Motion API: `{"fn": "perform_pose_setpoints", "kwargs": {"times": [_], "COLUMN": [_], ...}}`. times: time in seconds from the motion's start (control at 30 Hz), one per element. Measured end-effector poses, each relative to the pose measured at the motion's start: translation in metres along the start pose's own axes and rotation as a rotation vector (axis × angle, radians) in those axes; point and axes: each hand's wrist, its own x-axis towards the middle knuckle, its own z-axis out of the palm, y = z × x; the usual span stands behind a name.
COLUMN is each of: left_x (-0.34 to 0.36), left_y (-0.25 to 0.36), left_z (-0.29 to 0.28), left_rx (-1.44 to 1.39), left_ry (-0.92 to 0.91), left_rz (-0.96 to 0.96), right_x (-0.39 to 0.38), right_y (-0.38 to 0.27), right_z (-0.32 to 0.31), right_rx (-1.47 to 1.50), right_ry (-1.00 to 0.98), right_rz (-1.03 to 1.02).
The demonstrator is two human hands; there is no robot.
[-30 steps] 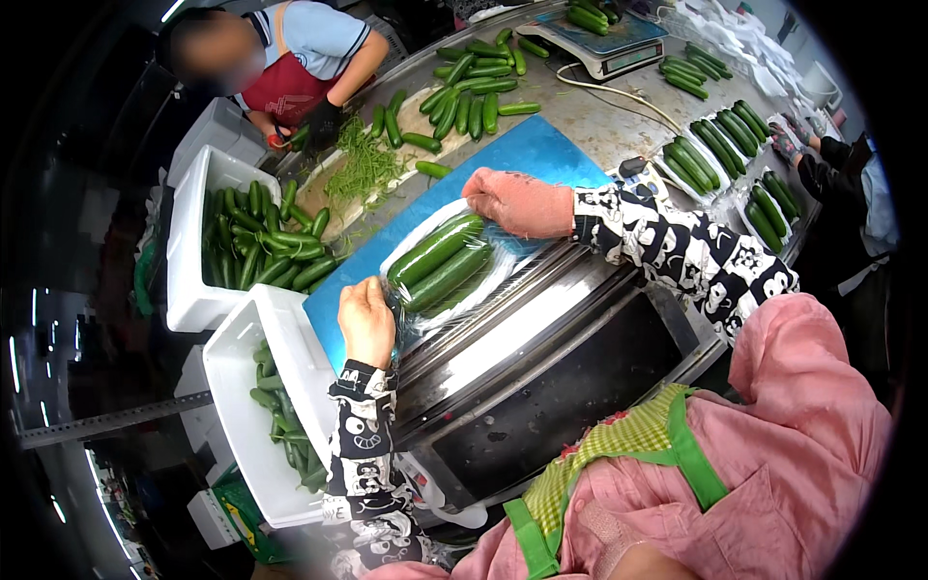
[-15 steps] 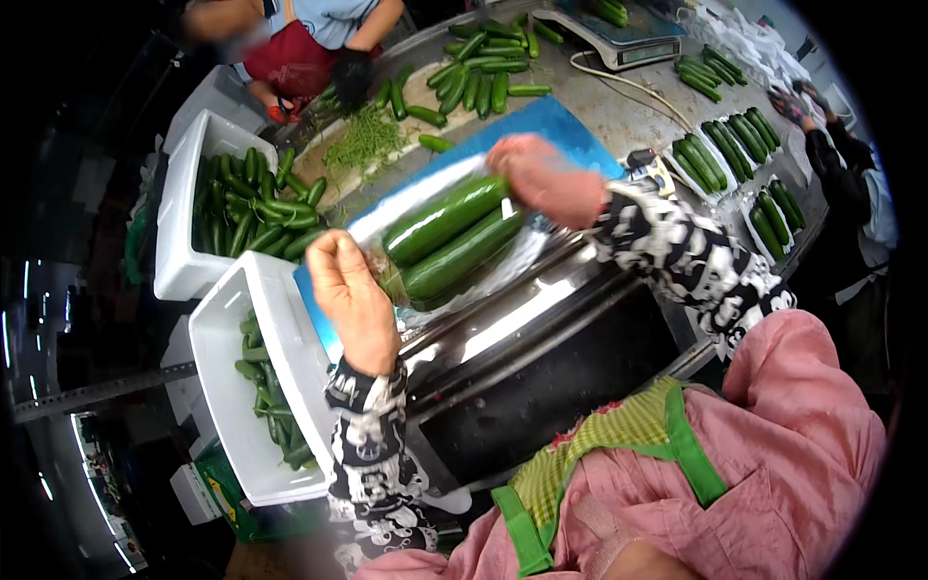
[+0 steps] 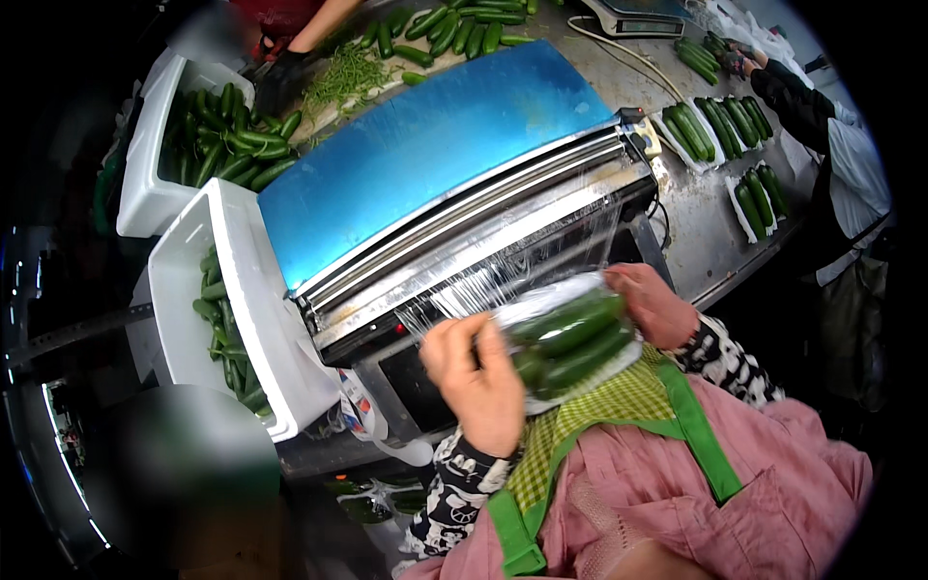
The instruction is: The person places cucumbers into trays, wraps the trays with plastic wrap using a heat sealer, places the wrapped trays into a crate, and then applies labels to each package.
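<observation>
Left of my left hand (image 3: 478, 377) stands a white box (image 3: 256, 295) of cucumbers (image 3: 224, 333). That hand grips one end of a tray (image 3: 578, 338) of cucumbers between my hands, film (image 3: 483, 278) stretching from it to the machine (image 3: 435, 145) ahead. My right hand (image 3: 657, 307) clasps its other end; packed trays (image 3: 720, 130) lie beyond.

Pack (image 3: 578, 331) drawn back to the apron (image 3: 592, 414)
Left hand (image 3: 480, 389) and right hand (image 3: 659, 307) have moved it from over the blue plate (image 3: 445, 145), now uncovered; film (image 3: 541, 259) now stretches between it and the machine (image 3: 488, 227).
</observation>
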Motion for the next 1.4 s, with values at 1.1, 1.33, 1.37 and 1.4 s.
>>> {"fn": "perform_pose_setpoints", "kwargs": {"times": [1.1, 1.33, 1.37, 1.4], "left_x": [-0.131, -0.173, -0.188, -0.202], "left_y": [-0.002, -0.028, -0.04, -0.05], "left_z": [-0.063, -0.108, -0.116, -0.126], "left_rx": [-0.588, -0.649, -0.693, -0.735], "left_ry": [-0.654, -0.424, -0.351, -0.275], "left_rz": [-0.42, -0.404, -0.413, -0.423], "right_x": [-0.038, -0.051, -0.057, -0.062], "right_y": [-0.046, -0.087, -0.087, -0.089], "right_z": [0.07, 0.106, 0.12, 0.133], "right_rx": [0.639, 0.666, 0.682, 0.698], "right_ry": [-0.885, -0.883, -0.88, -0.881], "right_rz": [0.187, 0.179, 0.192, 0.205]}}
